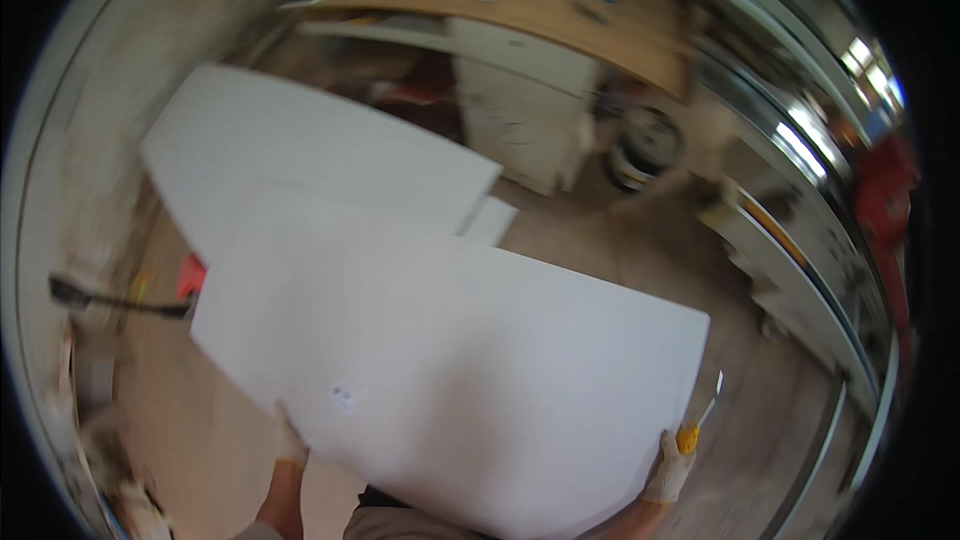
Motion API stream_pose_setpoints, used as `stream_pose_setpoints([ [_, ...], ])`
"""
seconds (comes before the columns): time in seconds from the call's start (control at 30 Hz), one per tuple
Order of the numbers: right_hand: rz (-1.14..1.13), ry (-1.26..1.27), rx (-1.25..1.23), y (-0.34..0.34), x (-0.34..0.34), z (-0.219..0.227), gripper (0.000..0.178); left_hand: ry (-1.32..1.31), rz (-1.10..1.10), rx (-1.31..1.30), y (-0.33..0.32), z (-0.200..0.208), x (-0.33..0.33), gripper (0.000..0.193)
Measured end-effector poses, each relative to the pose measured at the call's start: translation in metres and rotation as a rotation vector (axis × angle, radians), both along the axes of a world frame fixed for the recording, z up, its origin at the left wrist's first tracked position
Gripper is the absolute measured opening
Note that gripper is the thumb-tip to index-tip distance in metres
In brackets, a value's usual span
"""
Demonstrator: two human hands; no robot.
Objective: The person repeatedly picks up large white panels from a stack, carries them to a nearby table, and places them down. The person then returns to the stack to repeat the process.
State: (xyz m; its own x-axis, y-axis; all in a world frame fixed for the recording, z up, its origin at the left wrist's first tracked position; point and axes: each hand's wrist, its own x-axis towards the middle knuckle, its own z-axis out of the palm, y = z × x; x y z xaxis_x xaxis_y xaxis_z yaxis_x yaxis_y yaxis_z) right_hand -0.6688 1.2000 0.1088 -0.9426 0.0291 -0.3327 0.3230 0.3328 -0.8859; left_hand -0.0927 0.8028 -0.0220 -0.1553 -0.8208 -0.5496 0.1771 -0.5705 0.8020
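Observation:
A large white panel (pixel 430 340) with a small label on its face spans the space before my body, slightly tilted. My left hand (pixel 291 440), in a pale glove, grips its near left edge; the fingers are partly hidden and blurred. At its right edge my right hand (pixel 670 470), also gloved, holds the panel along with a yellow-handled tool (pixel 688 438). A thin, bright metal blade or shaft sticks out of that tool, away from me; its exact kind is unclear. Beyond lies another white panel (pixel 320 140), partly covered by the held one.
A wooden-topped desk (pixel 560 25) with a pale drawer cabinet (pixel 515 105) stands at the back. Beside it sits a bucket (pixel 645 145). Boards and metal profiles (pixel 800 240) lean along the right. A black-handled, red-ended object (pixel 120 298) lies left, near the wall (pixel 110 110).

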Motion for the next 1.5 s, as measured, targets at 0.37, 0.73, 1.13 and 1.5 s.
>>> stream_pose_setpoints([
  [0.37,-0.403,0.156,0.061,0.162,0.092,0.144,0.050,0.134,-0.143,-0.051,-0.009,0.147,-0.136,0.070],
  [0.73,-0.930,0.249,-0.089,0.199,0.271,0.143,0.055,0.039,-0.803,-0.382,-0.038,0.221,-0.377,0.075],
  [1.13,-1.339,0.086,0.369,0.127,0.384,0.113,0.054,-0.306,-1.125,-0.555,0.008,0.216,-0.611,0.079],
  [1.5,-1.417,0.063,-0.032,0.088,0.308,0.155,0.060,-0.224,-1.210,-0.693,0.094,0.218,-0.679,0.073],
])
